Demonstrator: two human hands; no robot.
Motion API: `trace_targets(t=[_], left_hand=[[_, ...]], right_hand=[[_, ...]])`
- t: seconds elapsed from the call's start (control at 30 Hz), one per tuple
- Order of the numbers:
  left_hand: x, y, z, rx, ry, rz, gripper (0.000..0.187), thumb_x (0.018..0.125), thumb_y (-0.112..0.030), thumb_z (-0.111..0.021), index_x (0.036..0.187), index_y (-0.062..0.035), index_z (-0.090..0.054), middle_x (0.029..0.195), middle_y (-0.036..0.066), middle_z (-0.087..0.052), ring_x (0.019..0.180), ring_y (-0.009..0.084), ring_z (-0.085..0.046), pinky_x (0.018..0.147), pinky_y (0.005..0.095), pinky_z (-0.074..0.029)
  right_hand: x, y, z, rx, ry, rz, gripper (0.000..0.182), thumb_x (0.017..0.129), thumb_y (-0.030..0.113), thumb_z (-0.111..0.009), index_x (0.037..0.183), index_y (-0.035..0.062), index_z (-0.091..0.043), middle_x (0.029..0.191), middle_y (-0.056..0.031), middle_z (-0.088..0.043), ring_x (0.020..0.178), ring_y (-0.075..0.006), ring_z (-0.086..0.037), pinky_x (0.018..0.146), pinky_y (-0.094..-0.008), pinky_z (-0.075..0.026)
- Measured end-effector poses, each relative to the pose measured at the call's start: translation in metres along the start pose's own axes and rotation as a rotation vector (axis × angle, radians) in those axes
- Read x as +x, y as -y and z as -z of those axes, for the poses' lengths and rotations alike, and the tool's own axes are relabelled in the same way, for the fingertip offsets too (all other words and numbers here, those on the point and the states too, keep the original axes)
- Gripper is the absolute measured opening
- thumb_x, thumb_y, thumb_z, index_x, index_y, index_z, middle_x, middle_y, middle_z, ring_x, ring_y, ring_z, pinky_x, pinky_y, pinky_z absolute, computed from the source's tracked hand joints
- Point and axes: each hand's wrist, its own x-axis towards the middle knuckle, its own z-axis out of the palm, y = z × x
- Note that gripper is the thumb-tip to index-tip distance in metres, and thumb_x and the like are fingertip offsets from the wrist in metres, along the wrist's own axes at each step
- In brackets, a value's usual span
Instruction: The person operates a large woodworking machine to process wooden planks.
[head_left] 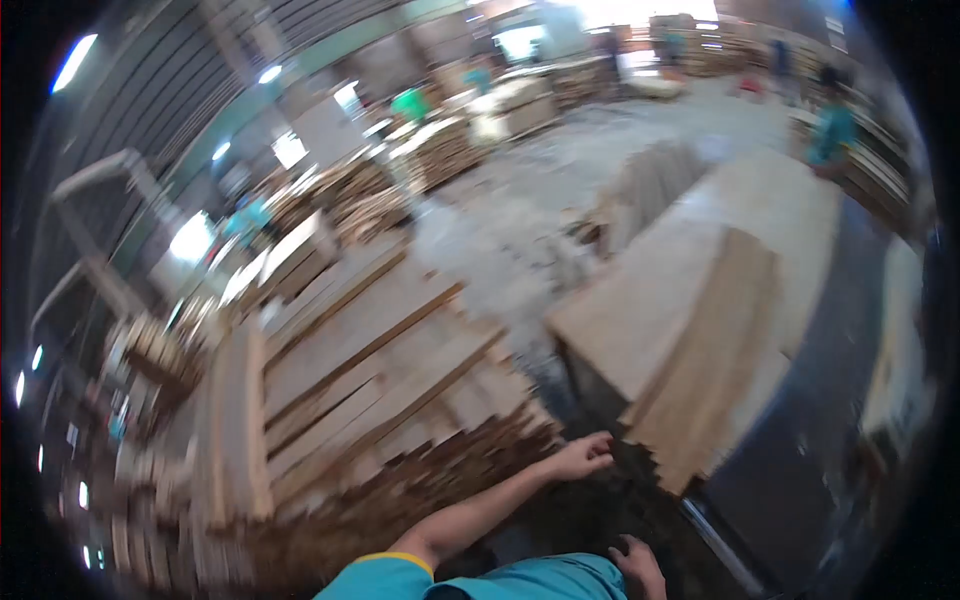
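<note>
My left hand (583, 457) reaches out over the dark gap between a wood stack and a table. Its fingers are loosely bent and apart, with nothing visible in them. Close to its fingertips is the jagged near end of a brown wood board (715, 365), which lies on pale sheets (640, 300). My right hand (642, 566) hangs low beside my teal shirt, partly cut off by the lower edge. Its visible fingers are apart and appear to hold nothing. Motion blur softens both hands.
Left of my arm stands a large stack of wood strips (390, 370) with uneven ends. A dark machine surface (790, 440) with a metal edge runs along the right. Farther off, a person in teal (830, 135) stands by more stacked wood (435, 155).
</note>
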Motion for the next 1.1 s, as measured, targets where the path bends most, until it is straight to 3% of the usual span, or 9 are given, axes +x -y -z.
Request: trace_targets(t=[0.1,0.2,0.37,0.4,0.5,0.57,0.83,1.07,1.1], left_hand=[[-0.100,0.029,0.027,-0.051,0.216,0.247,0.067,0.103,-0.043,-0.059,0.153,-0.0028,-0.041,0.140,0.019,-0.061,0.124,0.0250,-0.061,0.105,0.0390,-0.049],[-0.226,0.067,0.034,-0.195,-0.135,0.438,0.061,0.104,-0.040,-0.059,0.151,-0.0043,-0.044,0.134,0.018,-0.065,0.124,0.0245,-0.061,0.104,0.0398,-0.050],[-0.412,0.073,0.055,-0.256,-1.697,0.547,0.025,0.103,-0.023,-0.059,0.117,-0.0023,-0.060,0.081,0.007,-0.069,0.078,0.0162,-0.065,0.069,0.0337,-0.055],[-0.447,0.078,0.065,-0.484,-1.960,0.324,0.033,0.106,-0.033,-0.056,0.116,-0.0010,-0.057,0.086,0.009,-0.069,0.078,0.0166,-0.065,0.069,0.0337,-0.054],[-0.532,0.062,0.112,-0.126,-2.418,0.412,0.048,0.107,-0.044,-0.051,0.126,0.0001,-0.047,0.116,0.016,-0.061,0.101,0.0217,-0.065,0.091,0.0369,-0.054],[-0.554,0.018,0.144,-0.554,-2.368,0.004,0.058,0.106,-0.047,-0.053,0.136,0.0011,-0.038,0.114,0.017,-0.059,0.106,0.0273,-0.061,0.095,0.0427,-0.054],[-0.585,0.034,0.190,-0.980,-2.202,-0.125,0.029,0.101,-0.025,-0.067,0.119,-0.0034,-0.059,0.115,0.013,-0.060,0.101,0.0237,-0.062,0.081,0.0392,-0.060],[-0.511,-0.052,0.106,-1.112,-1.779,-0.230,0.046,0.102,-0.036,-0.062,0.133,-0.0015,-0.056,0.119,0.015,-0.063,0.105,0.0258,-0.062,0.087,0.0437,-0.057],[-0.521,-0.057,0.107,-1.309,-1.543,-0.287,0.051,0.102,-0.039,-0.062,0.135,-0.0006,-0.055,0.128,0.017,-0.061,0.112,0.0271,-0.061,0.091,0.0444,-0.056]], right_hand=[[0.041,0.047,0.001,-0.060,0.219,-0.010,0.053,0.090,0.028,-0.072,0.133,-0.0009,-0.061,0.126,-0.0228,-0.068,0.117,-0.0369,-0.066,0.100,-0.0424,-0.053],[0.082,0.030,-0.040,-0.185,0.235,0.327,0.048,0.089,0.024,-0.073,0.128,-0.0017,-0.064,0.118,-0.0218,-0.071,0.111,-0.0370,-0.068,0.094,-0.0423,-0.055],[0.132,0.078,-0.072,-0.414,0.429,0.521,0.044,0.088,0.023,-0.074,0.122,-0.0031,-0.065,0.108,-0.0233,-0.072,0.105,-0.0375,-0.070,0.088,-0.0435,-0.056],[0.137,0.087,-0.077,-0.473,0.420,0.559,0.043,0.088,0.023,-0.074,0.120,-0.0034,-0.066,0.106,-0.0237,-0.072,0.104,-0.0377,-0.070,0.086,-0.0439,-0.056],[0.161,0.103,-0.097,-0.543,0.490,0.571,0.044,0.088,0.025,-0.074,0.121,-0.0034,-0.065,0.104,-0.0238,-0.072,0.103,-0.0375,-0.070,0.085,-0.0440,-0.056],[0.153,0.118,-0.107,-0.548,0.534,0.512,0.045,0.089,0.025,-0.074,0.122,-0.0029,-0.065,0.106,-0.0238,-0.072,0.104,-0.0370,-0.070,0.086,-0.0438,-0.056],[0.140,0.124,-0.142,-0.532,0.591,0.541,0.051,0.090,0.032,-0.074,0.126,-0.0022,-0.063,0.111,-0.0254,-0.071,0.106,-0.0387,-0.070,0.086,-0.0429,-0.056],[0.106,0.115,-0.126,-0.391,0.581,0.382,0.051,0.093,0.031,-0.072,0.131,-0.0016,-0.063,0.119,-0.0210,-0.071,0.112,-0.0298,-0.070,0.096,-0.0397,-0.054],[0.100,0.114,-0.124,-0.312,0.571,0.287,0.054,0.094,0.033,-0.073,0.133,-0.0012,-0.061,0.121,-0.0202,-0.071,0.114,-0.0293,-0.069,0.098,-0.0392,-0.054]])
